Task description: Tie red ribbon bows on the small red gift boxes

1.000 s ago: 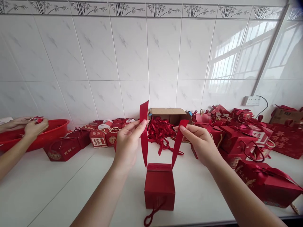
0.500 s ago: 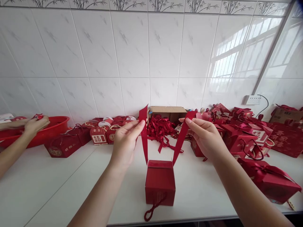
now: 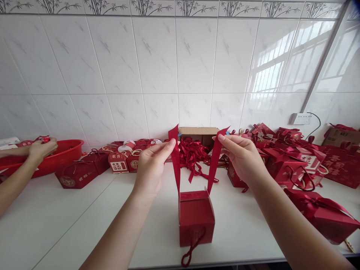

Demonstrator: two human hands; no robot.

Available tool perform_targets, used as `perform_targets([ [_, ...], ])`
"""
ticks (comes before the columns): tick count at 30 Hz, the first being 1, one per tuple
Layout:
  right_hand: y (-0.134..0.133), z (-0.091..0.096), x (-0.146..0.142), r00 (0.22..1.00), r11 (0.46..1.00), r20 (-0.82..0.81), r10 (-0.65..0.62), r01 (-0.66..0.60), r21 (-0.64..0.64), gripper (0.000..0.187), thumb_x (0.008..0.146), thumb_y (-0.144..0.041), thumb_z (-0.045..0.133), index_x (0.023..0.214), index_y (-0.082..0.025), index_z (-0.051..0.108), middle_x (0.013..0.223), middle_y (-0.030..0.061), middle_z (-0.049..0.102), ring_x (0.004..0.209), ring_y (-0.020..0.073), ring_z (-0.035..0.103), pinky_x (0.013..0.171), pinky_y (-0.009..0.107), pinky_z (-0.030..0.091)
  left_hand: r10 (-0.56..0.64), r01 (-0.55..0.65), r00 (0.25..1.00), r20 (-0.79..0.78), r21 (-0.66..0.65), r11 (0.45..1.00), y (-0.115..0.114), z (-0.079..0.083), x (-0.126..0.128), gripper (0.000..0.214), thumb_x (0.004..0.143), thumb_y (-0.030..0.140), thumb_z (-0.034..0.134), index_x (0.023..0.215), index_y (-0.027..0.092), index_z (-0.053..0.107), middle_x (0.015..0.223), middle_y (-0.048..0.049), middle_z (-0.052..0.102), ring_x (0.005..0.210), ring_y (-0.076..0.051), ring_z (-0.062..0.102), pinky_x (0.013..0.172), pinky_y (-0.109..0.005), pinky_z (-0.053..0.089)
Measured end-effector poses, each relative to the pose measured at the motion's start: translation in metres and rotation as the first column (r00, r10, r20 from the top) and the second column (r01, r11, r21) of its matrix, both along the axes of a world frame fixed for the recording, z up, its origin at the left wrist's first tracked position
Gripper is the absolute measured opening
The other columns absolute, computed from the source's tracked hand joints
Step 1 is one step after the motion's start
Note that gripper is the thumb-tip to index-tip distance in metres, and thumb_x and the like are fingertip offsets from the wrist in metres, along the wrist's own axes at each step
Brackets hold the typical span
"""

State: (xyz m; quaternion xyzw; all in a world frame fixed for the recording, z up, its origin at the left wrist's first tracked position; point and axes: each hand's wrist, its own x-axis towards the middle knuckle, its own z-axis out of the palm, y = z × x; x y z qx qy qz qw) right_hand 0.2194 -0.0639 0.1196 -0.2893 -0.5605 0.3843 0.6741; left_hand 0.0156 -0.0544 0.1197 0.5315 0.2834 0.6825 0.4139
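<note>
A small red gift box stands on the white table in front of me, with a dark red cord loop hanging from its near side. Two lengths of red ribbon rise from the far part of the box. My left hand pinches the left length near its top between thumb and fingers. The right length is pinched the same way by my right hand. Both lengths are drawn upward and slope apart slightly. Where the ribbon runs at the box is hidden.
Behind the box lies a heap of red ribbons by an open cardboard box. Red gift boxes crowd the right, one bow-tied box nearest. At left are more boxes and a red basin, where another person's hands hold something small.
My hands have come slightly closer together, still holding the ribbon ends. The gift box has shifted a little to the right and turned slightly.
</note>
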Motion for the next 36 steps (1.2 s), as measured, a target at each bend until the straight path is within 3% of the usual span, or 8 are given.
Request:
perform_targets([
  [8, 0.002, -0.001, 0.002, 0.999, 1.0, -0.033, -0.007, 0.007, -0.012, 0.017, 0.075, -0.035, 0.071, 0.063, -0.023, 0.071, 0.066, -0.0011, 0.064, 0.068, 0.0112, 0.055, 0.066, 0.025, 0.044, -0.02, 0.02, 1.0, 0.001, -0.029, 0.999, 0.0, -0.008, 0.001, 0.014, 0.07, 0.034, 0.075, 0.073, 0.02, 0.074, 0.073, 0.0011, 0.069, 0.076, -0.012, 0.059, 0.08, -0.026, 0.044],
  [16, -0.002, 0.001, 0.004, 1.0, 1.0, -0.022, -0.023, 0.023, 0.017, 0.014, 0.075, -0.035, 0.07, 0.067, -0.024, 0.072, 0.069, -0.0011, 0.065, 0.068, 0.0116, 0.055, 0.066, 0.025, 0.044, 0.01, -0.011, 1.0, -0.026, -0.023, 1.0, -0.001, -0.005, 0.002, 0.022, 0.07, 0.038, 0.073, 0.079, 0.018, 0.073, 0.078, -0.0027, 0.07, 0.078, -0.016, 0.061, 0.079, -0.03, 0.045],
  [20, -0.002, 0.001, 0.003, 1.0, 0.999, -0.015, 0.005, -0.004, 0.037, 0.015, 0.077, -0.034, 0.068, 0.068, -0.023, 0.072, 0.069, -0.001, 0.064, 0.068, 0.0106, 0.056, 0.067, 0.023, 0.046, -0.019, 0.018, 0.999, -0.039, -0.017, 1.0, -0.003, -0.003, 0.005, 0.021, 0.072, 0.039, 0.072, 0.078, 0.019, 0.073, 0.082, -0.0038, 0.071, 0.085, -0.018, 0.063, 0.079, -0.031, 0.045],
  [24, 0.0, 0.0, 0.001, 0.998, 0.999, -0.048, 0.028, -0.027, 0.02, 0.017, 0.078, -0.035, 0.068, 0.071, -0.02, 0.069, 0.07, -0.0005, 0.064, 0.066, 0.0105, 0.059, 0.067, 0.024, 0.048, -0.069, 0.069, 0.995, -0.066, 0.007, 0.998, -0.003, -0.004, 0.006, 0.019, 0.077, 0.037, 0.067, 0.072, 0.02, 0.07, 0.073, -0.0012, 0.068, 0.08, -0.016, 0.062, 0.078, -0.029, 0.045],
  [29, 0.001, -0.003, -0.011, 0.991, 0.999, 0.135, 0.017, -0.013, -0.034, 0.016, 0.076, -0.033, 0.067, 0.081, -0.018, 0.065, 0.056, -0.0042, 0.056, 0.044, 0.0057, 0.045, 0.042, 0.019, 0.036, -0.17, 0.175, 0.94, -0.297, -0.009, 0.984, -0.007, -0.001, 0.01, 0.021, 0.078, 0.035, 0.065, 0.064, 0.02, 0.065, 0.057, 0.0024, 0.058, 0.061, -0.012, 0.055, 0.067, -0.026, 0.044],
  [32, -0.002, -0.009, -0.02, 0.966, 0.997, 0.248, 0.072, -0.072, -0.011, 0.016, 0.077, -0.027, 0.062, 0.088, -0.017, 0.068, 0.065, -0.0006, 0.061, 0.052, 0.0088, 0.051, 0.045, 0.02, 0.04, -0.215, 0.202, 0.876, -0.432, -0.077, 0.976, -0.008, -0.001, 0.014, 0.018, 0.075, 0.035, 0.067, 0.065, 0.02, 0.066, 0.059, 0.0012, 0.059, 0.059, -0.013, 0.054, 0.059, -0.025, 0.042],
  [36, -0.006, -0.017, -0.025, 0.925, 0.971, 0.321, 0.205, -0.233, 0.05, 0.024, 0.077, -0.023, 0.055, 0.096, -0.02, 0.07, 0.078, 0.002, 0.065, 0.071, 0.0154, 0.059, 0.056, 0.026, 0.05, -0.22, 0.202, 0.866, -0.449, -0.088, 0.975, -0.005, -0.004, 0.016, 0.015, 0.074, 0.034, 0.068, 0.072, 0.02, 0.07, 0.061, -0.0001, 0.061, 0.062, -0.015, 0.056, 0.06, -0.025, 0.043],
])
